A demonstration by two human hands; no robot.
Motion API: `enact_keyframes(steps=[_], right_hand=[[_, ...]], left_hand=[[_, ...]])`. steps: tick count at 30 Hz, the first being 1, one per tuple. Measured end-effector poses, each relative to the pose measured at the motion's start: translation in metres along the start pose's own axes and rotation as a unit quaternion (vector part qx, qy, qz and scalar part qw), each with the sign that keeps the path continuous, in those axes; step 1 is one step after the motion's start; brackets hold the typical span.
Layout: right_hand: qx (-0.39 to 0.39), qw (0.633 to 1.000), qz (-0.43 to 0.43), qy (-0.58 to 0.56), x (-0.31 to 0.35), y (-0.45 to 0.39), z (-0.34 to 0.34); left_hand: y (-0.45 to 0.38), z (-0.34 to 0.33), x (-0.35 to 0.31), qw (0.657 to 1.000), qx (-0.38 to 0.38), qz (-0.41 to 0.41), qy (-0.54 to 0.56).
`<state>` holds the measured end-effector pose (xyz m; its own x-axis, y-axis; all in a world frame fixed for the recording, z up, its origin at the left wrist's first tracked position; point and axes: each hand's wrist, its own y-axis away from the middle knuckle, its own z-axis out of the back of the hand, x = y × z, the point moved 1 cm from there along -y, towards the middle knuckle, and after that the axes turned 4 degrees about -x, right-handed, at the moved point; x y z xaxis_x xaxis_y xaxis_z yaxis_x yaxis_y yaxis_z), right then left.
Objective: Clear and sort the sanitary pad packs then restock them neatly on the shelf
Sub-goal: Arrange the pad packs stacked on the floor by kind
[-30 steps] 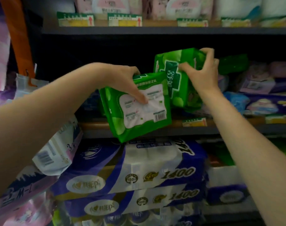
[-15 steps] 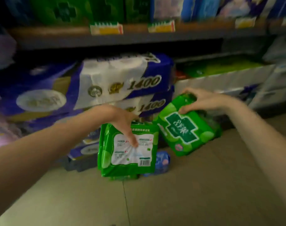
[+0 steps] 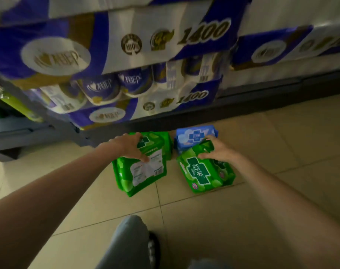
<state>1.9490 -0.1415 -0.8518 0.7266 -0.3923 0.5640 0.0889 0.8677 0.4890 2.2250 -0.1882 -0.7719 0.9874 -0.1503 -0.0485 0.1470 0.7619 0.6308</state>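
Down at floor level, the left hand (image 3: 129, 147) grips the top edge of a green pack (image 3: 141, 171) turned label-side up, its long axis running away from the person toward the shelf base (image 3: 242, 105), while the right hand (image 3: 218, 150) pinches the top of a second green pack (image 3: 204, 174) lying just beside it. Beyond the left grip another green pack (image 3: 161, 141) sits underneath, a blue pack (image 3: 194, 135) lies just past the right fingers, and open tile (image 3: 281, 133) spreads rightward.
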Motion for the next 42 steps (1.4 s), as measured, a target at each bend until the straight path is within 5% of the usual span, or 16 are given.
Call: enact_keyframes(steps=[4, 9, 14, 18, 21, 27, 30, 34, 40, 42], right_hand=[[-0.05, 0.999, -0.019, -0.008, -0.016, -0.007, -0.03], [0.031, 0.991, 0.01, 0.129, -0.014, -0.004, -0.048], [0.02, 0.978, 0.089, 0.187, 0.006, -0.001, -0.042], [0.023, 0.934, 0.168, 0.314, 0.024, 0.004, -0.032], [0.017, 0.894, 0.211, 0.396, 0.028, 0.002, -0.03], [0.028, 0.911, 0.214, 0.352, 0.036, 0.004, -0.038], [-0.037, 0.931, 0.172, 0.32, 0.051, -0.003, -0.041], [0.004, 0.946, 0.177, 0.271, 0.065, -0.012, -0.046], [0.002, 0.865, 0.294, 0.408, 0.056, -0.015, -0.053], [0.035, 0.9, 0.28, 0.334, 0.052, -0.02, -0.05]], left_hand=[[-0.009, -0.005, 0.018, 0.993, 0.033, 0.009, 0.117], [-0.008, -0.006, 0.036, 0.969, 0.071, 0.029, 0.235], [-0.009, -0.005, 0.049, 0.956, 0.093, 0.03, 0.278], [-0.01, -0.004, 0.055, 0.976, 0.039, 0.001, 0.214], [-0.013, -0.008, 0.056, 0.998, -0.014, -0.038, 0.055], [-0.016, -0.024, 0.064, 0.988, -0.012, -0.019, -0.154], [-0.015, -0.023, 0.074, 0.983, 0.005, 0.004, -0.186], [-0.018, -0.017, 0.073, 0.981, 0.009, -0.008, -0.192], [-0.028, -0.001, 0.053, 0.988, 0.004, -0.067, -0.141], [-0.03, 0.008, 0.046, 0.989, -0.005, -0.087, -0.121]])
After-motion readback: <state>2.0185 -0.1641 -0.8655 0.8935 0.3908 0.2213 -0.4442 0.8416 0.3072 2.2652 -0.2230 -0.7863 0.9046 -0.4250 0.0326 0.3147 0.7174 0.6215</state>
